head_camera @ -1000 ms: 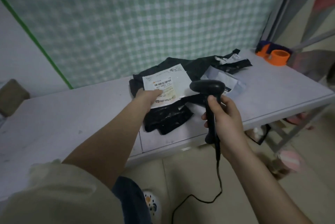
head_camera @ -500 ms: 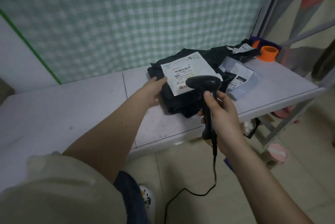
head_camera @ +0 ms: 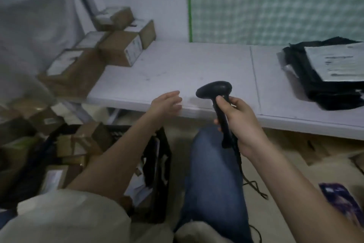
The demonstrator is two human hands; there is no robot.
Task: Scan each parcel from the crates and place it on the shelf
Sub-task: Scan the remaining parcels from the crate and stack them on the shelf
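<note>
While the right hand (head_camera: 239, 124) curls its fingers round the handle of the black scanner (head_camera: 218, 103) at centre frame, the left hand (head_camera: 166, 104) hangs empty, fingers loosely spread, over the white shelf (head_camera: 197, 69) edge. Black bagged parcels (head_camera: 325, 73) lie at right, cardboard boxes (head_camera: 118, 46) upper left, a black crate (head_camera: 159, 164) lower left.

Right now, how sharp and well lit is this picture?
Head view: dim, bluish light and no glare; motion blur smears the cardboard boxes and the black parcel; the scanner in the right hand is sharpest; wide-angle bending at the edges.
</note>
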